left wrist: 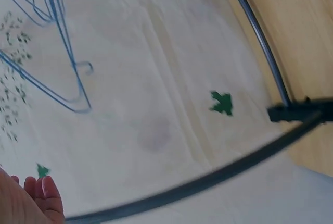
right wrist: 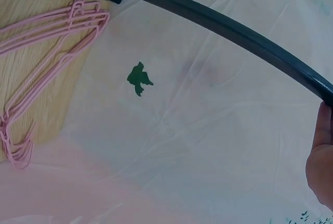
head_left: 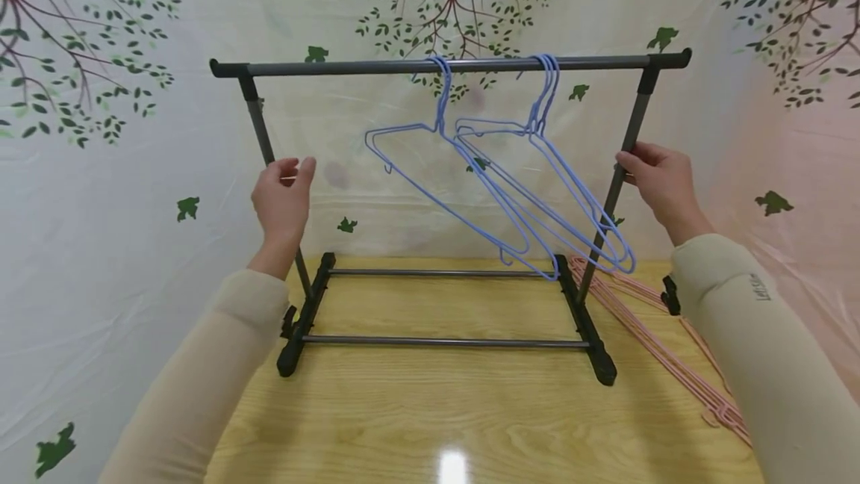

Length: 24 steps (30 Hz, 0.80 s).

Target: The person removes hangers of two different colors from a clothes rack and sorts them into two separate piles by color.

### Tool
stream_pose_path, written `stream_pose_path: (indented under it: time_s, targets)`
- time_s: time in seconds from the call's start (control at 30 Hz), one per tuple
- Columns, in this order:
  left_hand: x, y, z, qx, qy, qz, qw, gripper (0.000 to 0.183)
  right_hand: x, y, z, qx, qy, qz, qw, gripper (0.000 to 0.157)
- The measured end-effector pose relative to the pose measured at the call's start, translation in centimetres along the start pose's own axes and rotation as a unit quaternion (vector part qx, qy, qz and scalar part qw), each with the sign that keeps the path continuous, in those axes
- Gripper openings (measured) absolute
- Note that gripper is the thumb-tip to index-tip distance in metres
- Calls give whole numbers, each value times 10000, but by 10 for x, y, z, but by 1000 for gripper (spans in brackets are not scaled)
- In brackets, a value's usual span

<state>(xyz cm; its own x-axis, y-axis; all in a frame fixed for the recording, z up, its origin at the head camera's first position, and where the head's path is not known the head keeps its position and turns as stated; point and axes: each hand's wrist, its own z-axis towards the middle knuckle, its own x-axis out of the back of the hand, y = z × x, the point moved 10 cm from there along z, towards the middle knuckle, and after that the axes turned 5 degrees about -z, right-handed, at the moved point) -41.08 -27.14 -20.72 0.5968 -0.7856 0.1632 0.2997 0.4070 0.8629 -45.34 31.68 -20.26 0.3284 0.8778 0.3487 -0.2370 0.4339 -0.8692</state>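
Note:
A dark grey garment rack (head_left: 349, 67) stands on the wooden table, with several blue hangers (head_left: 437, 200) hooked over its top bar in two groups. My right hand (head_left: 665, 181) pinches the rack's right post (head_left: 634, 114), thumb in front and fingers behind. In the right wrist view, fingertips meet that post at the right edge. My left hand (head_left: 282, 200) is at the left post (head_left: 258, 122), overlapping it in the head view. Its fingers are loosely bent and the thumb stands apart, with nothing showing between them. The left wrist view shows its fingertips (left wrist: 48, 187) beside the post.
Several pink hangers (head_left: 645, 334) lie on the table (head_left: 430, 409) to the right of the rack, partly behind my right sleeve. Small black pieces (head_left: 670, 296) sit outside the rack's base on both sides. A pale backdrop with painted branches and green leaves hangs behind.

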Motion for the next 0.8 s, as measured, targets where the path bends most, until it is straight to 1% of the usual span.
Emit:
stream_pose_path:
  time_s: [0.1,0.17,0.27,0.4,0.5,0.57,0.67,0.73,0.8]
  targets:
    - [-22,17,-8,11,-348,-80,9994,51,-1,0,-1,26,26,-220,9998,58]
    - [-37,28,-14,24,-535,-154,9984,48,-2,0,-1,10,32,-265,9996,58]
    - [-58,45,-25,-21,-718,-379,9967,44,-3,0,0,22,31,-253,9997,58]
    - [-89,65,-45,-100,-970,-709,9927,38,-4,0,1,97,31,-344,9994,58]
    - [-112,77,-64,-14,-1211,-923,9883,38,-4,1,0,82,33,-422,9991,59]
    - [-125,83,-76,89,-1315,-1049,9857,39,-4,2,0,86,36,-476,9988,59]
    - [-142,93,-92,226,-1360,-1190,9833,39,-3,3,0,77,35,-449,9990,59]
    - [-152,98,-101,320,-1343,-1244,9826,39,-2,3,0,136,47,-480,9987,58]
    - [-159,104,-109,388,-1312,-1259,9826,38,0,4,0,123,60,-401,9991,58]
